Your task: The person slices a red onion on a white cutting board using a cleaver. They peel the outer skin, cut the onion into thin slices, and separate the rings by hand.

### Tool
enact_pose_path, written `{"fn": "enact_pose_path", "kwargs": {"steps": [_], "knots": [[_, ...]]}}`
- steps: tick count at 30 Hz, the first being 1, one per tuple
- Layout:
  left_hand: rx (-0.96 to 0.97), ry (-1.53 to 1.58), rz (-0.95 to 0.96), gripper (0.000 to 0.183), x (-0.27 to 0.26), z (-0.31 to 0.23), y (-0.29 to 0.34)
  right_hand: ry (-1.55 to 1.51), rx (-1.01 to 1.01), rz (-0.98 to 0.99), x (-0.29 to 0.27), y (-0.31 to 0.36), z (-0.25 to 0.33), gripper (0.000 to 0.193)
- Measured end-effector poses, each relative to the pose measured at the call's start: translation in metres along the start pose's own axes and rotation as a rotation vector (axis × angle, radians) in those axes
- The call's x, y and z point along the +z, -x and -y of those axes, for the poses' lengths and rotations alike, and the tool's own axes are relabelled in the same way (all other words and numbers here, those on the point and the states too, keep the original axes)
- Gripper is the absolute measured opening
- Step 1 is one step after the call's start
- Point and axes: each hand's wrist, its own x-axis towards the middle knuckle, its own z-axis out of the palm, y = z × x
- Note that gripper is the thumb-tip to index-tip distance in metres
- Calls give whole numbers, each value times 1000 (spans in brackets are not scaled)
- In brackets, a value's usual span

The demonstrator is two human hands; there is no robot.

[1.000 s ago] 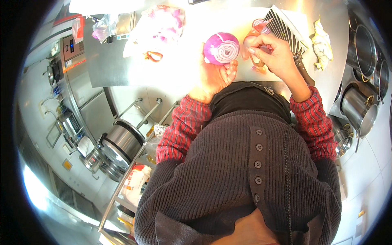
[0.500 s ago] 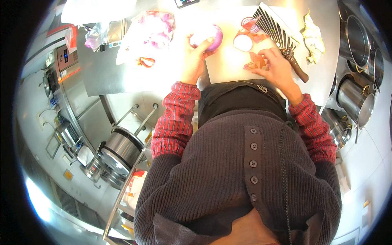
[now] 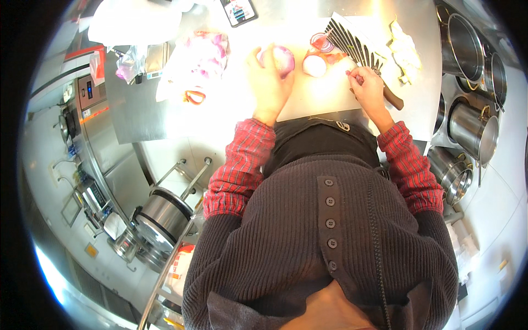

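Observation:
My left hand is wrapped round a purple onion at the left part of the white cutting board. Over the board's right side, my right hand has its fingers curled together, with a small reddish-brown bit of onion skin at the tips. Between the hands lies a cut onion, its white face showing, with loose onion skin beside it and sliced onion rings behind. A wide-bladed kitchen knife rests on the right, its brown handle toward me.
Left of the board are a plastic bag of purple onions, an orange-red looped item and a small scale. A phone lies behind. A pale yellow-green leafy piece is at far right, beyond which stand metal pots.
My right hand has drawn its fingers in, and the brown skin beneath them is gone from the board. My left hand has turned, still round the onion. The view has shifted slightly.

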Motion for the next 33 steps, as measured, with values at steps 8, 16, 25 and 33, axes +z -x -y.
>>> {"fn": "enact_pose_path", "kwargs": {"steps": [8,16,25,33], "knots": [[278,-262,407,69,53,-45,-42,13,42,-26,4,-40,-4,31],[66,175,444,41,80,-39,-35,38,129,-30,36,-44,33,24],[-152,504,363,25,72,-64,14,-1007,706,22,30,-1,50,41],[125,570,501,37,61,-150,44,-1082,762,-360,-36,80,46,38]]}}
